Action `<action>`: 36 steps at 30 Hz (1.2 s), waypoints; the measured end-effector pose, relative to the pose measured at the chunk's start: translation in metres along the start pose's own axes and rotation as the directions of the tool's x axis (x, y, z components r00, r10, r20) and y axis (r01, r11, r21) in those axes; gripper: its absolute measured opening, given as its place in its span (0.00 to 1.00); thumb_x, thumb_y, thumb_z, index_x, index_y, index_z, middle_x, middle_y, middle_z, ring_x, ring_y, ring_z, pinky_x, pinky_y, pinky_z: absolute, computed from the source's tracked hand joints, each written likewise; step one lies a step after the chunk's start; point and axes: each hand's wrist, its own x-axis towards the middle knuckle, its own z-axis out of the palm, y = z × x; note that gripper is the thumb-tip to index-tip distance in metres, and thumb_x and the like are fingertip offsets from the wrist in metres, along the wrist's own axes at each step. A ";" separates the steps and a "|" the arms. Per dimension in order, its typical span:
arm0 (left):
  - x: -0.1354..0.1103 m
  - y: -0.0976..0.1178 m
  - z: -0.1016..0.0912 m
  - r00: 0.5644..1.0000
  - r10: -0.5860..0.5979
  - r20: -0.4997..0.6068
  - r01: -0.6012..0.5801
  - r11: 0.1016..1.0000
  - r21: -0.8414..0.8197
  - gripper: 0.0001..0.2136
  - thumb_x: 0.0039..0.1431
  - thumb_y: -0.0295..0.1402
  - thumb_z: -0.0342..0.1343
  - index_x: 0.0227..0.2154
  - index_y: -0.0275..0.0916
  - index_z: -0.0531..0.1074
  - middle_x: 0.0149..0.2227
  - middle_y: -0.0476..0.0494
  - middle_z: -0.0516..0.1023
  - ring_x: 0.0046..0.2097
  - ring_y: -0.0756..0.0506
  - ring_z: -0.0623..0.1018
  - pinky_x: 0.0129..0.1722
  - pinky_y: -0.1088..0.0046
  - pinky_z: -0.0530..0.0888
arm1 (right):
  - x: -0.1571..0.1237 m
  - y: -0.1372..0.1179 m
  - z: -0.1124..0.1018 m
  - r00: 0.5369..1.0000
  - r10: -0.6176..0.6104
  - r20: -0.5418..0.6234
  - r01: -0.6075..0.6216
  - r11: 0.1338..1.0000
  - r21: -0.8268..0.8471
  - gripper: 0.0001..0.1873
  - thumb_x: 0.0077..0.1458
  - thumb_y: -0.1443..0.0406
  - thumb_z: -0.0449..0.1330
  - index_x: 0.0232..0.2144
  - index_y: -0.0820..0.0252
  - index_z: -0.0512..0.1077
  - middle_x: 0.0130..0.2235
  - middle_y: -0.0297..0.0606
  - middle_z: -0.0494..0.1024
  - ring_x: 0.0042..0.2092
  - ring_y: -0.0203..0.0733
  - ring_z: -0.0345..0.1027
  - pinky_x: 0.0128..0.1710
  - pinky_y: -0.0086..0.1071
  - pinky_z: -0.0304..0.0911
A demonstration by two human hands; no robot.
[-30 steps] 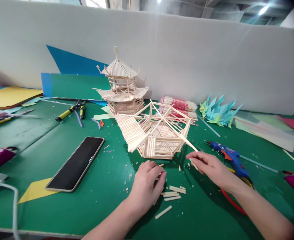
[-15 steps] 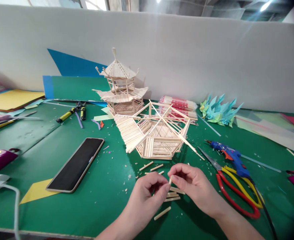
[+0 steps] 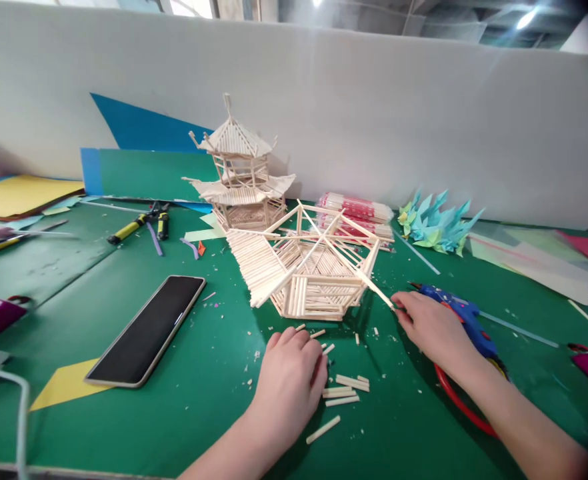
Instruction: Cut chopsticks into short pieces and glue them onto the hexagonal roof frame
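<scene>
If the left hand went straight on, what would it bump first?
Most likely, the left hand would bump the little sticks just ahead, then the nearer stick model, though depth is hard to judge.

From the near side of the green tabletop [image 3: 214, 413], the head-worn camera looks forward and down, the left hand [image 3: 294, 373] and right hand [image 3: 434, 330] close before it, and faces the white partition [image 3: 364, 113] along the far side.

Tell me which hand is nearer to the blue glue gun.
Right. The right hand is close beside the blue glue gun, overlapping part of it in the view; the left hand is farther off, beside the short sticks.
</scene>
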 end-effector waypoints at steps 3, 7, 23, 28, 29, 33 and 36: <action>0.002 0.000 0.005 1.000 -0.002 0.024 0.001 0.999 0.035 0.11 0.57 0.27 0.45 0.22 0.37 0.69 0.26 0.42 0.74 0.32 0.42 0.70 0.32 0.64 0.65 | 0.007 0.000 0.003 0.997 -0.001 0.077 0.013 0.988 -0.155 0.07 0.53 0.72 0.52 0.33 0.64 0.70 0.31 0.44 0.74 0.34 0.49 0.71 0.29 0.36 0.62; 0.001 -0.001 0.009 0.999 0.008 0.049 -0.012 0.998 0.068 0.11 0.57 0.28 0.46 0.23 0.37 0.70 0.27 0.42 0.74 0.33 0.41 0.71 0.32 0.64 0.65 | 0.010 -0.007 0.004 0.987 0.033 0.157 0.013 0.958 -0.286 0.05 0.57 0.68 0.53 0.34 0.64 0.69 0.30 0.36 0.74 0.31 0.38 0.70 0.30 0.33 0.65; -0.005 -0.006 0.012 0.999 0.034 0.006 -0.035 0.998 0.044 0.12 0.59 0.30 0.45 0.23 0.38 0.69 0.29 0.42 0.74 0.33 0.43 0.70 0.32 0.65 0.63 | 0.059 -0.018 -0.007 0.956 -0.008 0.294 0.079 0.969 -0.232 0.11 0.57 0.63 0.55 0.42 0.62 0.68 0.43 0.39 0.72 0.40 0.40 0.69 0.39 0.40 0.66; -0.007 -0.005 0.012 0.999 0.046 -0.012 -0.046 0.999 0.025 0.12 0.59 0.30 0.45 0.23 0.38 0.69 0.29 0.43 0.73 0.33 0.43 0.69 0.32 0.66 0.63 | 0.062 -0.016 -0.004 0.944 0.018 0.330 0.028 0.991 -0.134 0.12 0.57 0.62 0.55 0.42 0.62 0.68 0.42 0.39 0.72 0.40 0.40 0.69 0.38 0.40 0.66; -0.007 -0.005 0.012 0.999 0.046 -0.015 -0.046 0.999 0.020 0.12 0.59 0.30 0.45 0.23 0.38 0.69 0.29 0.43 0.73 0.33 0.43 0.69 0.32 0.66 0.63 | 0.060 -0.016 -0.005 0.943 0.021 0.332 0.013 0.995 -0.099 0.11 0.57 0.62 0.55 0.40 0.62 0.68 0.41 0.38 0.73 0.39 0.40 0.69 0.38 0.39 0.66; -0.007 -0.004 0.011 0.999 0.044 -0.024 -0.044 0.999 -0.002 0.13 0.59 0.30 0.44 0.23 0.37 0.69 0.29 0.42 0.73 0.33 0.43 0.69 0.32 0.66 0.63 | 0.040 -0.017 -0.014 0.942 -0.005 0.335 -0.042 0.990 0.133 0.05 0.54 0.67 0.55 0.34 0.63 0.69 0.31 0.35 0.75 0.32 0.37 0.69 0.32 0.33 0.65; -0.007 -0.003 0.011 0.999 0.047 -0.028 -0.047 0.999 -0.021 0.13 0.59 0.30 0.44 0.22 0.37 0.69 0.28 0.42 0.74 0.33 0.43 0.69 0.32 0.66 0.63 | 0.017 -0.022 -0.016 0.920 -0.092 0.380 -0.061 0.927 0.370 0.06 0.49 0.71 0.54 0.32 0.61 0.68 0.25 0.32 0.75 0.27 0.35 0.68 0.26 0.27 0.62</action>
